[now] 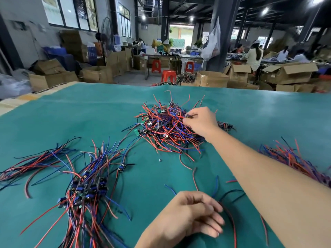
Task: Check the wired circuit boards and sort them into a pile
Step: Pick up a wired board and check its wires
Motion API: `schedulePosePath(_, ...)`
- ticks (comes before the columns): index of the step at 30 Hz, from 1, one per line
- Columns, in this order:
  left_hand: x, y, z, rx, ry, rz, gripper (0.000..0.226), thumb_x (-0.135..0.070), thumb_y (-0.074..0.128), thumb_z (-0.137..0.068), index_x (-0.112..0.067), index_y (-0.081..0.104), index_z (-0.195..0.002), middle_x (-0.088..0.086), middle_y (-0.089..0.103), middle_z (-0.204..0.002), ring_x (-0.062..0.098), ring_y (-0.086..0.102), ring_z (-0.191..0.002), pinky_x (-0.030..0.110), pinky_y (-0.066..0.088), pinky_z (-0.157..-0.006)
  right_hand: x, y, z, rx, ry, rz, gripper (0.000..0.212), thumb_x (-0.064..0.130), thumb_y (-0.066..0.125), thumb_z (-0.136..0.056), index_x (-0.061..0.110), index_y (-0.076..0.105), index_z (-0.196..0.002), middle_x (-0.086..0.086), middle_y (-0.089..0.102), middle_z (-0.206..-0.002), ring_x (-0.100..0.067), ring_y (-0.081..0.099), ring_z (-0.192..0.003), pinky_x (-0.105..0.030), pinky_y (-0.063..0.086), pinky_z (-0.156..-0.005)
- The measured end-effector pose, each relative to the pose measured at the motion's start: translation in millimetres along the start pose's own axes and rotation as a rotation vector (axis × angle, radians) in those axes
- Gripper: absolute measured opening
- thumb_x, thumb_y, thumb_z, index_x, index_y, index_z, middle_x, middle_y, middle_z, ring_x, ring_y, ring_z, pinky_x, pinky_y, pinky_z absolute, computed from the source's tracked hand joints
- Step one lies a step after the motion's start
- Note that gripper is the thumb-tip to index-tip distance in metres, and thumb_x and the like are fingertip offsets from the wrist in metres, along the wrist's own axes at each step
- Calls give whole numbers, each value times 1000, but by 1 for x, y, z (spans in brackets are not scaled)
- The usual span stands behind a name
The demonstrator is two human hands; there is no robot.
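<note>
a green cloth-covered surface fills the lower two thirds of the frame. at centre, slightly above the middle, lies a tangled heap of small circuit boards with red, blue and black wires. the right hand reaches into the right side of this heap from the lower right, its thumb and forefinger pinching a small dark part among the wires; which piece it is cannot be told. at lower left sits a sorted pile of wired boards, their dark blue components bunched together and the wires fanning out toward the upper left and downward. the left hand rests at bottom centre, fingers loosely curled, with a thin dark wire between them, though the grip is blurred. another bundle of red and blue wires lies at the right edge behind the forearm. a few loose wire offcuts are scattered between the hands. beyond the surface stand brown cardboard boxes and red plastic stools.
</note>
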State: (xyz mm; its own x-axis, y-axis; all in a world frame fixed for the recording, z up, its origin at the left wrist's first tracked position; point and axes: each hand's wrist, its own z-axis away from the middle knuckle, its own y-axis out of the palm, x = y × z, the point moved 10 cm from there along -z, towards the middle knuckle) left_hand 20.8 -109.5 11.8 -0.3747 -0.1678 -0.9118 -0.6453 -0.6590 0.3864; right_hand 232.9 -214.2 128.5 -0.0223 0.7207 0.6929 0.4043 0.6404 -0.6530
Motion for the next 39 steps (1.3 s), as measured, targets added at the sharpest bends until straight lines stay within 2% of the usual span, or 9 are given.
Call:
schedulePosePath(2,-1,-1,1,-6,6,-6,14,-1,53,-95,1,65,-102,18,68,-87,21,69,-71,25,56,-66,5,-15,-3,-44,23,-164,18,27,85,-78,21,80,-94,10,72,-79,-7,68,-79,-28,53,-79)
schedulePosePath(6,-3,0,2,-1,11,2,15,3,49,-99,2,64,-103,19,67,-87,21,69,-69,25,56,-65,26,-49,-5,-67,10,-380,9,21,80,-84,23,73,-78,-2,73,-79,-20,68,-77,-44,58,-81)
schedulePosePath(10,-2,0,1,-2,13,11,15,4,49,-99,3,63,-105,21,67,-89,21,68,-68,25,56,-62,55,-107,7,-149,-26,-683,5,11,72,-91,14,71,-87,-5,72,-75,-13,60,-62,-27,51,-58)
schedulePosePath(14,-1,-1,0,1,19,44,19,-1,58,-91,2,62,-109,23,67,-90,23,68,-69,26,56,-62,59,-133,61,-80,-14,-1082,16,-1,62,-87,13,69,-89,-7,73,-81,-13,64,-63,-22,52,-59)
schedulePosePath(18,-7,-12,0,-83,104,201,37,-6,65,-91,-6,58,-127,28,68,-102,29,68,-74,31,58,-65,17,-90,147,53,166,-1348,25,-6,57,-71,12,65,-87,-7,74,-81,-11,66,-64,-18,54,-58)
schedulePosePath(24,-22,-28,5,-213,241,242,32,-38,55,-90,-26,70,-116,16,69,-104,22,67,-80,29,55,-67,-35,-17,208,140,278,-1081,45,-20,57,-71,21,74,-77,-17,64,-85,-15,47,-57,-22,38,-49)
schedulePosePath(31,-27,-43,9,-336,338,182,29,-29,72,-79,-18,75,-106,6,69,-87,14,64,-72,22,53,-64,-32,-14,210,164,162,-845,29,8,81,-52,17,78,-79,-11,76,-78,-17,69,-68,-24,54,-65)
schedulePosePath(35,-30,-57,15,-454,398,75,20,-24,72,-79,-9,76,-92,10,67,-78,23,56,-74,25,53,-67,-34,-11,209,159,170,-886,22,-12,80,-72,10,75,-70,-13,74,-70,-15,70,-58,-17,51,-54)
schedulePosePath(39,-31,-56,14,-444,406,12,18,-24,72,-79,-9,76,-88,12,67,-77,24,60,-77,28,53,-68,-43,-8,209,159,239,-890,31,1,85,-61,12,69,-85,-15,76,-81,-22,70,-67,-25,52,-60)
